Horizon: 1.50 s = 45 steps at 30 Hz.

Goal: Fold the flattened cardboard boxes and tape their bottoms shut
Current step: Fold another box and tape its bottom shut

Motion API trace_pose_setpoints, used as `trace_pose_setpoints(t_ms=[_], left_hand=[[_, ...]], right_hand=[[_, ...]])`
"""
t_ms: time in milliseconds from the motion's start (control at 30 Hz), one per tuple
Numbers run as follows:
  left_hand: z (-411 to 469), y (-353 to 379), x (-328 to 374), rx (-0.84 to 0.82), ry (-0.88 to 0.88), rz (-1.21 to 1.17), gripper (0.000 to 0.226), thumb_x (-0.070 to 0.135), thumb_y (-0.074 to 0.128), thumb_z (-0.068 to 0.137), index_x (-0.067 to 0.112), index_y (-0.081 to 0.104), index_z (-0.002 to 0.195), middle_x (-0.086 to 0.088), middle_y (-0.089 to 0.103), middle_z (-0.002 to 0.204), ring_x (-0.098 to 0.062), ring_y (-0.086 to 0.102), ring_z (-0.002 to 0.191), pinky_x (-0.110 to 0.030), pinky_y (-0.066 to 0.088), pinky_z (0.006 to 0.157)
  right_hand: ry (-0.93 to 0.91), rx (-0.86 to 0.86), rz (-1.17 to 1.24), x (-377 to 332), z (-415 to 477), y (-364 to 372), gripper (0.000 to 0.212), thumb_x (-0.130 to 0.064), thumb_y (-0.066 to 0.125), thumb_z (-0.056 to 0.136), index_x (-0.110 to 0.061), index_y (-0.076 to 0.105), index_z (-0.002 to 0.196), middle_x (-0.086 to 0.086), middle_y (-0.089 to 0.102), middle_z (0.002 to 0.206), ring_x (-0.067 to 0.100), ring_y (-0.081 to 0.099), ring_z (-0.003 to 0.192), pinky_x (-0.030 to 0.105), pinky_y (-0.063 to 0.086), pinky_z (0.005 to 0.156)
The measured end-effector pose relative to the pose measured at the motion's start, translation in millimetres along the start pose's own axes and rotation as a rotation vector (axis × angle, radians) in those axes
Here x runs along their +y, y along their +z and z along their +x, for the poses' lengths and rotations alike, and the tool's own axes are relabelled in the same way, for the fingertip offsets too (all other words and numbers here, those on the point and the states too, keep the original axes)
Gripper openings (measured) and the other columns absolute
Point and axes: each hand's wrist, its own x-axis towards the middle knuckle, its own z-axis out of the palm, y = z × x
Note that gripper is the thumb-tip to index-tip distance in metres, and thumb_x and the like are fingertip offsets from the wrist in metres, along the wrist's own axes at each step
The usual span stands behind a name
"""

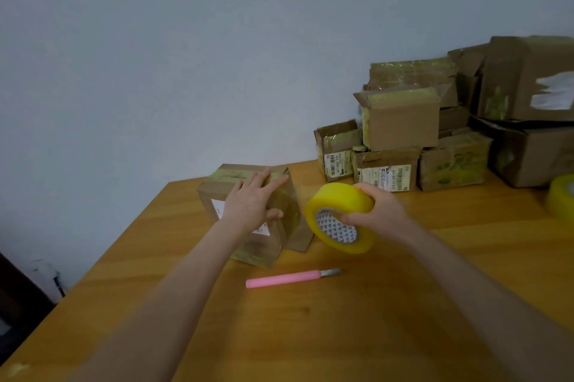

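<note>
Pale wall backed our wooden table (403, 304). Our left hand (251, 204) lay flat, fingers straight, on the cardboard box (214, 192). Just beside it, our right hand (379, 210) held the yellow tape roll (338, 204), fingers curled round its rim. A pink knife (285, 278) lay nearer us, and taped boxes (400, 120) were stacked far right.

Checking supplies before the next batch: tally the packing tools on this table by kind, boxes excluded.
Tape rolls: 2, held roll, spare roll at the right edge
Knives: 1, pink knife
Total: 3
</note>
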Motion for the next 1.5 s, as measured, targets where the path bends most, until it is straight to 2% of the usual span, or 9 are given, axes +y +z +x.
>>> trace_pose_setpoints(t_ms=[133, 200, 400, 567, 700, 800, 900, 1300, 1500], left_hand=[[-32, -2, 23, 0.424, 0.342, -0.082, 0.036, 0.024, 0.057, 0.086, 0.015, 0.062, 0.120, -0.011, 0.058, 0.123, -0.026, 0.057, 0.108, -0.038, 0.052, 0.087], [-55, 11, 39, 0.394, 0.435, -0.120, 0.029, 0.025, 0.047, 0.088, 0.016, 0.068, 0.107, -0.002, 0.063, 0.100, -0.018, 0.062, 0.086, -0.026, 0.050, 0.066], [-97, 56, 47, -0.059, 0.100, -0.100, 0.037, 0.047, 0.042, 0.096, 0.027, 0.056, 0.124, 0.009, 0.052, 0.127, -0.012, 0.052, 0.112, -0.028, 0.049, 0.086], [-104, 41, 41, 0.004, 0.003, -0.060, 0.035, 0.052, 0.030, 0.098, 0.030, 0.055, 0.108, 0.005, 0.065, 0.094, -0.012, 0.061, 0.079, -0.025, 0.051, 0.068], [-83, 8, 16, 0.336, 0.004, -0.111, 0.054, 0.051, 0.023, 0.096, 0.019, 0.067, 0.097, 0.005, 0.060, 0.065, -0.014, 0.056, 0.049, -0.029, 0.048, 0.042], [-62, -19, 16, 0.335, -0.002, -0.189, 0.028, 0.025, 0.044, 0.100, 0.019, 0.055, 0.125, 0.005, 0.053, 0.077, -0.016, 0.049, 0.061, -0.028, 0.038, 0.050], [-47, -22, 26, 0.243, -0.013, -0.149, 0.040, 0.020, 0.040, 0.102, 0.026, 0.035, 0.141, 0.001, 0.053, 0.080, -0.017, 0.047, 0.064, -0.025, 0.034, 0.056], [-42, -16, 27, 0.114, -0.116, -0.046, 0.039, 0.025, 0.041, 0.102, 0.040, 0.042, 0.138, 0.006, 0.052, 0.065, -0.015, 0.056, 0.057, -0.025, 0.042, 0.050], [-41, -24, 30, 0.121, -0.126, 0.041, 0.040, 0.026, 0.036, 0.103, 0.038, 0.036, 0.142, 0.005, 0.045, 0.070, -0.013, 0.047, 0.059, -0.024, 0.035, 0.052]], right_hand=[[0.026, 0.010, -0.053, -4, 0, 1, 0.061, -0.028, 0.077, 0.074, -0.024, 0.048, 0.127, -0.004, 0.051, 0.106, 0.014, 0.051, 0.093, 0.020, 0.043, 0.061], [0.036, 0.005, -0.061, -4, 0, 2, 0.064, -0.029, 0.077, 0.074, -0.025, 0.048, 0.130, -0.002, 0.051, 0.111, 0.016, 0.052, 0.097, 0.022, 0.045, 0.063], [0.034, -0.006, -0.089, -5, -2, 3, 0.070, -0.030, 0.077, 0.073, -0.025, 0.044, 0.135, -0.002, 0.050, 0.118, 0.015, 0.050, 0.100, 0.023, 0.046, 0.066], [0.036, -0.005, -0.081, -6, -1, 2, 0.067, -0.027, 0.078, 0.073, -0.026, 0.046, 0.133, -0.004, 0.049, 0.112, 0.013, 0.049, 0.096, 0.018, 0.041, 0.059], [0.037, -0.012, -0.049, -2, 1, 3, 0.068, -0.026, 0.078, 0.073, -0.025, 0.046, 0.132, -0.003, 0.051, 0.116, 0.015, 0.051, 0.097, 0.022, 0.045, 0.066], [0.038, -0.016, -0.014, 0, 3, 4, 0.067, -0.023, 0.079, 0.073, -0.024, 0.047, 0.132, 0.000, 0.053, 0.117, 0.015, 0.052, 0.095, 0.024, 0.046, 0.067], [0.030, -0.014, -0.024, 2, 2, 4, 0.068, -0.023, 0.078, 0.073, -0.025, 0.046, 0.132, -0.004, 0.050, 0.115, 0.014, 0.051, 0.097, 0.020, 0.045, 0.064], [0.017, -0.040, -0.027, 8, 7, 1, 0.064, -0.023, 0.079, 0.072, -0.025, 0.048, 0.128, -0.003, 0.053, 0.112, 0.012, 0.053, 0.095, 0.019, 0.043, 0.064], [0.055, -0.059, -0.170, 1, 12, -2, 0.068, -0.019, 0.078, 0.070, -0.035, 0.037, 0.122, 0.001, 0.052, 0.109, 0.021, 0.058, 0.090, 0.040, 0.056, 0.072]])
